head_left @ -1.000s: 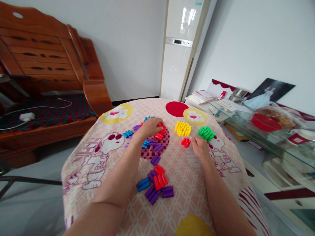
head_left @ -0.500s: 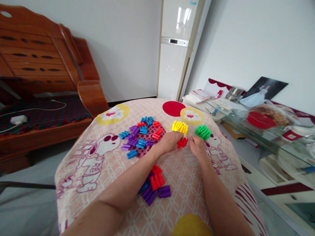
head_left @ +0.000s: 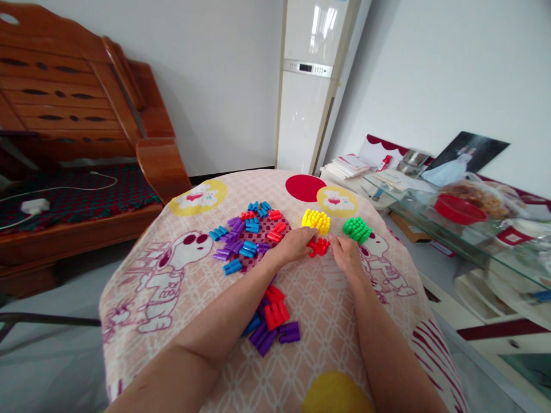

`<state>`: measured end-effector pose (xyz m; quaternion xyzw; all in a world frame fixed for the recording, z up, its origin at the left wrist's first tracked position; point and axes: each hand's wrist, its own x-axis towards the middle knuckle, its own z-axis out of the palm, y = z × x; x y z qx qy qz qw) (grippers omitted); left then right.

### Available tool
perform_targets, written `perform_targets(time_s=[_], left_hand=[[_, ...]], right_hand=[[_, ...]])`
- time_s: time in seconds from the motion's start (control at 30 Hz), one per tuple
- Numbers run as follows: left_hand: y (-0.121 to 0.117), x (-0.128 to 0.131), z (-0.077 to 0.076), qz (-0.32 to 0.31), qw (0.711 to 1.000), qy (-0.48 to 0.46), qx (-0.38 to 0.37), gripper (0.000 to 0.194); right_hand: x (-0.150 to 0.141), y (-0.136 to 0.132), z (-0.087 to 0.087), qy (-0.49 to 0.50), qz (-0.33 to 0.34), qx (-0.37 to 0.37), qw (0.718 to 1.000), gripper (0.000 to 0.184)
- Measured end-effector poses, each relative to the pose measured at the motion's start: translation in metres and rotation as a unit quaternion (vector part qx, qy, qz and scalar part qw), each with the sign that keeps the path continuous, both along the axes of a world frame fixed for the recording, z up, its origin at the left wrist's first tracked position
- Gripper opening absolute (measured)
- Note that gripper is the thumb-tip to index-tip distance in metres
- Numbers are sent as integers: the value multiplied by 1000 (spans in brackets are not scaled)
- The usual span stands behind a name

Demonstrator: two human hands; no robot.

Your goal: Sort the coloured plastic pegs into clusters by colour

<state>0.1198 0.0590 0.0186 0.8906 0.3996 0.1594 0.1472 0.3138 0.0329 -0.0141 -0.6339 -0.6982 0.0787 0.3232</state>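
Over a round table spread with a pale pink, patterned tablecloth (head_left: 318, 361), the person's two bare hands close in from either side on a small cluster of red blocks (head_left: 319, 247). With that cluster as the centre of a clock and twelve pointing away from the person, the left hand (head_left: 297, 244) lies at nine o'clock, fingers bent and bunched together, the tips at the cluster's edge; whether they pinch a piece cannot be told. The right hand (head_left: 346, 252) is at three o'clock, its fingers curled inward and its thumb and forefinger tips close together at the opposite edge; a pinch there cannot be made out either. Just beside the cluster at twelve o'clock stands a packed yellow block group (head_left: 316, 221), and a green block group (head_left: 357, 229) sits near it at two o'clock. Toward nine to ten o'clock, beyond the left hand, blue, purple and red pieces lie scattered in a loose spread (head_left: 241, 241). At seven o'clock a nearer heap (head_left: 275, 315) of red, purple and blue pieces is partly hidden by the left forearm. Farther off, a wooden bench (head_left: 77, 120) stands at ten o'clock, a tall white cabinet (head_left: 303, 120) at twelve, and a glass shelf bearing a red bowl (head_left: 460, 210) between two and three.
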Motion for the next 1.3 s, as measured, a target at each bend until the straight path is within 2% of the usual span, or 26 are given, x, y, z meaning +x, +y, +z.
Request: perform_targets(time_s=[0.17,0.37,0.67,0.77,0.9,0.97,1.0,1.03,1.1,1.13,1.2,1.23,1.3], left_hand=[[1,1,0,-28,998,-52,20,17],[2,3,-5,-36,998,-51,31,18],[6,8,-14,-50,993,-98,36,14],[8,2,-4,-47,992,-108,51,14],[13,-24,22,10,984,-163,69,14],[16,-41,35,51,975,-203,71,14],[18,-49,40,72,970,-221,73,15],[19,-56,45,94,964,-236,77,15],[20,-68,52,132,953,-258,84,16],[20,-73,54,146,949,-267,87,17],[20,-79,57,160,941,-283,92,18],[20,-80,57,162,939,-289,93,18],[20,-82,57,163,936,-298,94,19]], right_hand=[[0,0,1,-13,-3,1,1000,46],[1,0,1,-10,-4,-3,1000,48],[0,0,1,-9,-5,-6,1000,45],[0,-2,5,6,-10,0,1000,44],[-10,-15,25,60,-29,63,996,40],[-22,-27,36,113,45,36,992,34],[-30,-34,40,139,113,-17,984,31],[-39,-41,43,154,191,-89,965,29],[-58,-55,47,143,330,-234,903,32],[-67,-61,47,118,382,-280,873,37],[-83,-71,45,53,441,-305,843,46],[-90,-73,44,20,451,-293,843,47],[-99,-75,40,-30,432,-246,867,41]])
